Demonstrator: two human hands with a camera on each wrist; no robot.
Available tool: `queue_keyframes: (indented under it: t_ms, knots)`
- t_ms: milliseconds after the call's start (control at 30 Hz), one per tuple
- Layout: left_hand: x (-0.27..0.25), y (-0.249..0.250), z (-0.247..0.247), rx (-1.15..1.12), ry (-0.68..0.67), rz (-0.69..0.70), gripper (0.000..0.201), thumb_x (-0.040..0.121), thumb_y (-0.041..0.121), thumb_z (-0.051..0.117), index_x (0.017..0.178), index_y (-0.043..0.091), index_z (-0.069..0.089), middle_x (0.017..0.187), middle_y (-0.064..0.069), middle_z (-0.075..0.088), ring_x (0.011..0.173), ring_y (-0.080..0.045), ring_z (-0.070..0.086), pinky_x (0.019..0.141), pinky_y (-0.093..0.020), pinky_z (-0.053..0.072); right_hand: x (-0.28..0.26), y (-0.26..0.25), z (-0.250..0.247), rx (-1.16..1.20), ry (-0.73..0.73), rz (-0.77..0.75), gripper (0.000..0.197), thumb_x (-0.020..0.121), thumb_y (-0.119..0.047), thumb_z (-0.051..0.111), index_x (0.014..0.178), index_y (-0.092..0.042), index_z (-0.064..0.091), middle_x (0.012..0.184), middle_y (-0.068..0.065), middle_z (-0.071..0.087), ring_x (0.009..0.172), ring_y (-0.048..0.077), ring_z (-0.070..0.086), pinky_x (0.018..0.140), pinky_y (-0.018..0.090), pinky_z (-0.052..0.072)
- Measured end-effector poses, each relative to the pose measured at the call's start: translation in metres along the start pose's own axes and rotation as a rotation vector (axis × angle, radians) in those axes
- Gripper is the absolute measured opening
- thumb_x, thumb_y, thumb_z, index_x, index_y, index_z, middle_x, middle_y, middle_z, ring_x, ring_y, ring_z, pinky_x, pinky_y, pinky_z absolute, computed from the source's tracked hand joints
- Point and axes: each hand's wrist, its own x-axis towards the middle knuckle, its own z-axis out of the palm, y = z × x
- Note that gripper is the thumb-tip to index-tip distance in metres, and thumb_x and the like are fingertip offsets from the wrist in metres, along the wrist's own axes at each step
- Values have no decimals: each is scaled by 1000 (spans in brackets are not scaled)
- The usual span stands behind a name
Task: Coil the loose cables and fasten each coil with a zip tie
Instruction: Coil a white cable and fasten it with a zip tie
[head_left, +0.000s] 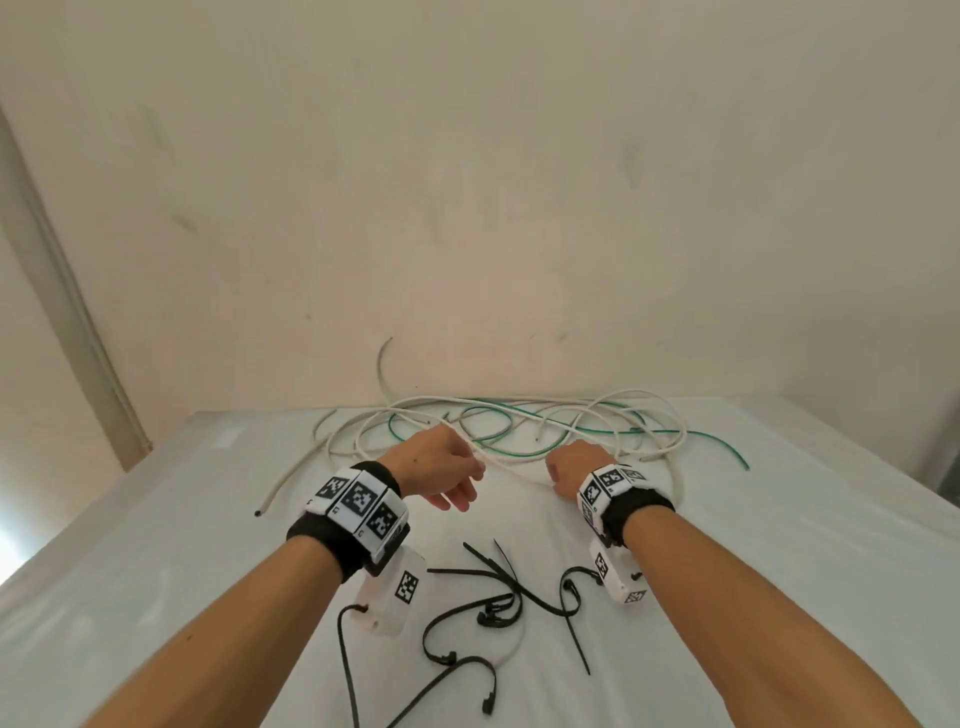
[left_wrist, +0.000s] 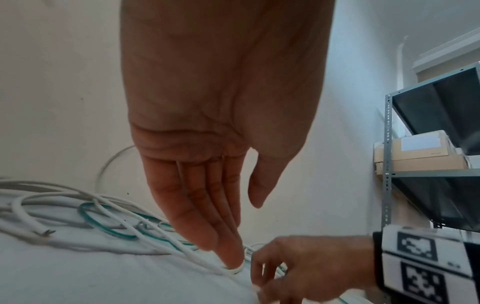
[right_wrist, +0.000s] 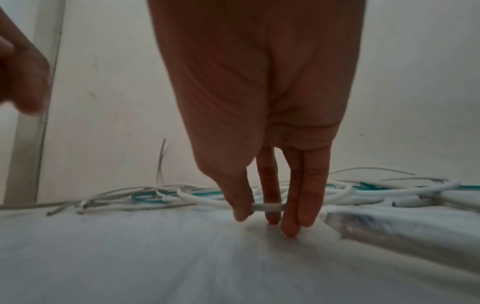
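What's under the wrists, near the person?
Black zip ties lie loose on the white sheet. The wrist cameras cover parts of some, so those ends are hidden.

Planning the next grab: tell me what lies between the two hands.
In the head view, a stretch of white cable spans from the left hand to the right hand, over the white sheet.

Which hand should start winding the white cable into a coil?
Probably the right hand: it already pinches the white cable between thumb and fingers. The left hand only touches it with straight fingertips, so it could feed slack.
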Motion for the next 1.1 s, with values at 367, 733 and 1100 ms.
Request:
queue_keyframes:
  t_ms: [367,733,1100]
  knots:
    - [33,7,1,-155,221,195,21,100,30,67,113,15,73,94,-13,77,87,-19,76,79,-34,64,-47,-28,-72,739,495,-185,6,86,-24,80,83,-19,78,80,-7,74,80,11,68,76,25,52]
    - [-8,4,-14,86,266,253,9,92,27,77,89,20,81,71,-2,77,68,-10,76,70,-22,59,-43,-34,-114,2123,305,113,14,99,-2,65,105,3,53,83,10,50,67,23,64,64,35,59]
    - [-26,-30,-41,-376,468,207,12,88,15,76,97,19,82,88,-2,81,88,-18,77,88,-33,60,-39,-3,-128,1719,227,139,29,110,-17,42,108,0,66,59,-4,38,42,6,26,37,19,22]
